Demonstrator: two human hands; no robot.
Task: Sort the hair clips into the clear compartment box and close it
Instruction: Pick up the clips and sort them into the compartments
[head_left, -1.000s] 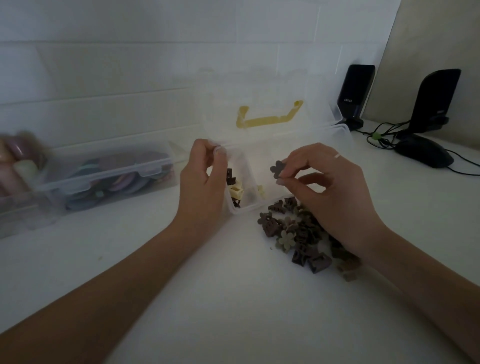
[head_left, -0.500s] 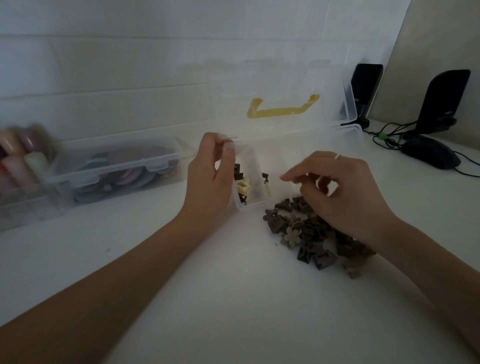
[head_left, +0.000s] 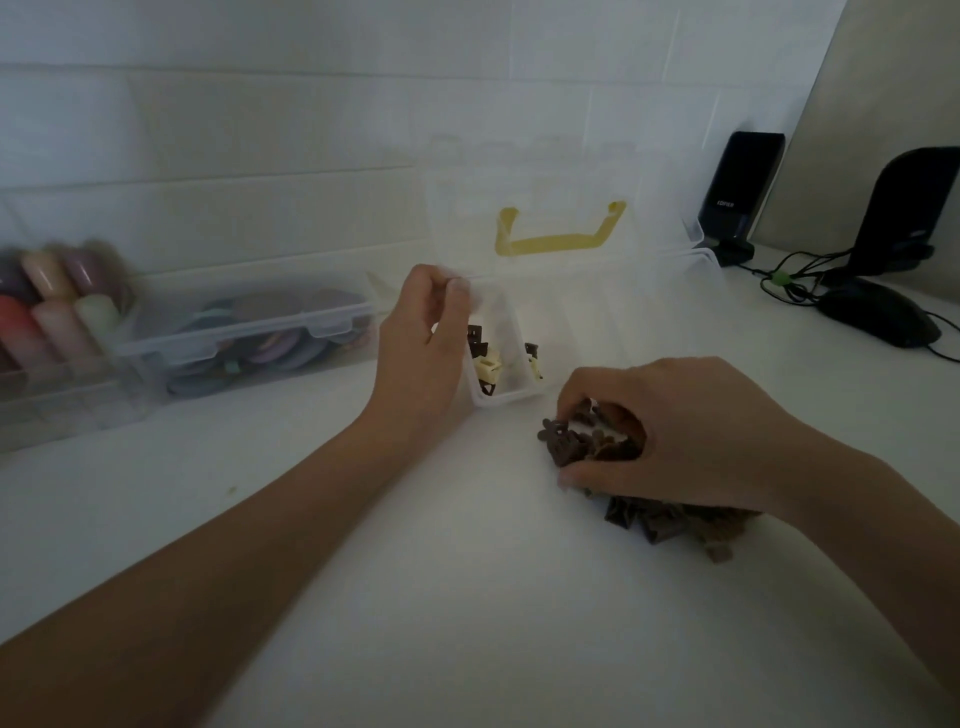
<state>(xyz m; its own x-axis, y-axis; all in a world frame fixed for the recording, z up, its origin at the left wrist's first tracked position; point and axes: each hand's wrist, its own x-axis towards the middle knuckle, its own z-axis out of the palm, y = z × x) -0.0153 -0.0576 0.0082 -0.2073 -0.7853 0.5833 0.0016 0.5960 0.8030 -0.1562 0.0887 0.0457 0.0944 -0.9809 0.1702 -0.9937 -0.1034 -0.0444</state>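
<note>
The clear compartment box (head_left: 506, 397) stands open at the centre, its lid with a yellow handle (head_left: 558, 241) raised behind. Its left compartment holds a few dark and cream clips (head_left: 485, 364). My left hand (head_left: 421, 353) grips the box's left wall at the rim. A pile of small brown hair clips (head_left: 649, 519) lies on the white table to the right of the box. My right hand (head_left: 675, 441) rests on the pile, its fingers curled around several clips (head_left: 563, 441). Much of the pile is hidden under that hand.
A shut clear box (head_left: 249, 343) with round coloured items sits at the left, with pastel bottles (head_left: 57, 306) beside it. Two black speakers (head_left: 740, 197), a black mouse (head_left: 878, 317) and cables lie at the back right. A tiled wall runs behind.
My right hand dropped the flower clip it held over the box, then came down onto the pile and closed around several clips. My left hand stayed on the box wall.
</note>
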